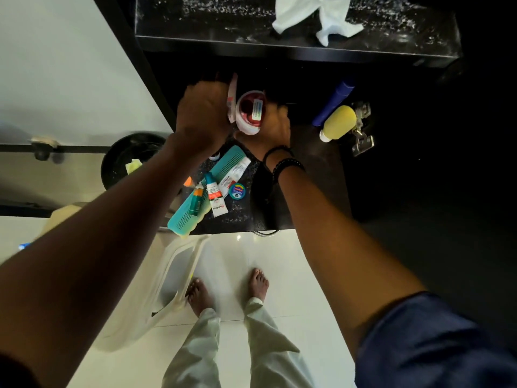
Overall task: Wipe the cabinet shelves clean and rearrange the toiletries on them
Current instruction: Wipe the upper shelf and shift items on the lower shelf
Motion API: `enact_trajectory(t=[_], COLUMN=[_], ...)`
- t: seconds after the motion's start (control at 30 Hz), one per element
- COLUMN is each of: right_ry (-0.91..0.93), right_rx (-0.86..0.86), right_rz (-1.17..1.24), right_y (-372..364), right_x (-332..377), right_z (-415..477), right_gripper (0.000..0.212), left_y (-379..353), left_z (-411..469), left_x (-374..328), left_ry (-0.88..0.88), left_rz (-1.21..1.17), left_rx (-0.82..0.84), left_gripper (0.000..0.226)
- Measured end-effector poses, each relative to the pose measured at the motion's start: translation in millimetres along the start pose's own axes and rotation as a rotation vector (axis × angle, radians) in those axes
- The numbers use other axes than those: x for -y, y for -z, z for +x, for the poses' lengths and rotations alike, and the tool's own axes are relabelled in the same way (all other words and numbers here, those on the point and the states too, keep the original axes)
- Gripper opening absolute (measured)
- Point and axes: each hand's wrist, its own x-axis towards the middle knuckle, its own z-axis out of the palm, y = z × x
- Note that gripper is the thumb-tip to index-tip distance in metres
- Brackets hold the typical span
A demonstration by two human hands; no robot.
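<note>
Both my hands reach into the dark cabinet at a white cup (247, 127) with a red inside and a small labelled item in it. My right hand (275, 128) grips the cup from the right. My left hand (202, 116) holds a pink and white tube (231, 99) against the cup's left side. On the dark lower shelf (316, 175) lie a teal comb (195, 200), several small tubes (216, 198) and a round blue tin (237, 191). A white cloth (316, 16) lies crumpled on the dusty upper shelf (212, 26).
A yellow bottle (338, 121) and a dark blue tube (334, 102) lie at the right of the lower shelf, beside a metal hinge (362, 135). A black basin (131, 161) sits to the left. A white bin (170, 278) stands on the tiled floor by my bare feet.
</note>
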Motion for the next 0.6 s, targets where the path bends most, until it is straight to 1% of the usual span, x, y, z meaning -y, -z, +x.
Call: enact_trajectory(t=[0.1, 0.17, 0.2, 0.27, 0.33, 0.4, 0.47, 0.6], right_ry=[0.008, 0.009, 0.007, 0.003, 0.018, 0.046, 0.03, -0.101], right_rx=[-0.01, -0.02, -0.025, -0.085, -0.222, -0.324, -0.37, -0.416], right_rz=[-0.011, -0.009, -0.008, 0.005, 0.063, 0.128, 0.138, 0.083], right_y=[-0.4, 0.6, 1.6, 4.9, 11.7, 21.5, 33.8, 57.5], right_x=[-3.3, -5.0, -5.0, -5.9, -9.5, -17.5, -31.4, -70.8], right_z=[6.8, 9.2, 8.9, 4.2, -8.3, -27.5, -49.2, -84.3], right_gripper=[0.091, 0.091, 0.092, 0.092, 0.083, 0.077, 0.079, 0.089], left_y=[-1.4, -0.9, 1.8, 8.2, 12.6, 10.3, 4.3, -4.5], left_z=[5.5, 6.9, 6.3, 6.4, 7.7, 9.4, 8.8, 4.5], left_x=[4.6, 8.4, 7.6, -0.3, -13.3, -28.1, -44.5, -89.1], left_ry=[0.017, 0.042, 0.033, -0.078, -0.206, -0.161, -0.124, -0.238], left_rz=[0.033, 0.042, 0.051, 0.045, 0.013, -0.039, -0.098, -0.191], left_rx=[0.0, 0.016, -0.001, -0.083, -0.142, -0.088, -0.048, -0.009], left_gripper=[0.026, 0.024, 0.024, 0.022, 0.022, 0.026, 0.033, 0.026])
